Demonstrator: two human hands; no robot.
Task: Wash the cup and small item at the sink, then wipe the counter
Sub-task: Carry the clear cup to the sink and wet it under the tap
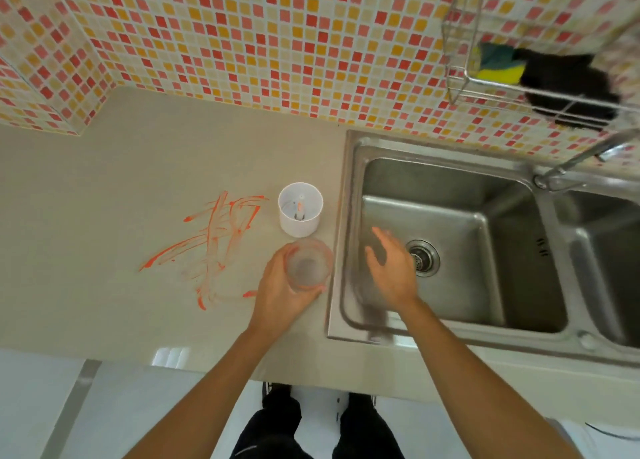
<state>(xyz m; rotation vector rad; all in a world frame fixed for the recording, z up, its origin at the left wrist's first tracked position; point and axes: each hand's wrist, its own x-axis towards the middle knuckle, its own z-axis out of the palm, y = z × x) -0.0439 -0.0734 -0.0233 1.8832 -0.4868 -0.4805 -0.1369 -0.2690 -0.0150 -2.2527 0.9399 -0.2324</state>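
Observation:
My left hand [280, 285] grips a clear cup [309, 264] with an orange-tinted rim, held just left of the sink's edge. Behind it a white cylindrical container [300, 213] stands on the beige counter [121, 181], with a small orange-stained piece inside. My right hand [391, 268] hovers over the left basin of the steel sink [450, 185], fingers spread, holding nothing; it is blurred. Orange smears [214, 240] streak the counter left of the cup.
A faucet [581, 157] reaches in from the right over the divider between two basins. A wire rack [519, 88] on the tiled wall holds a yellow-green sponge [498, 67] and a black cloth [571, 88]. The drain [423, 258] lies beside my right hand.

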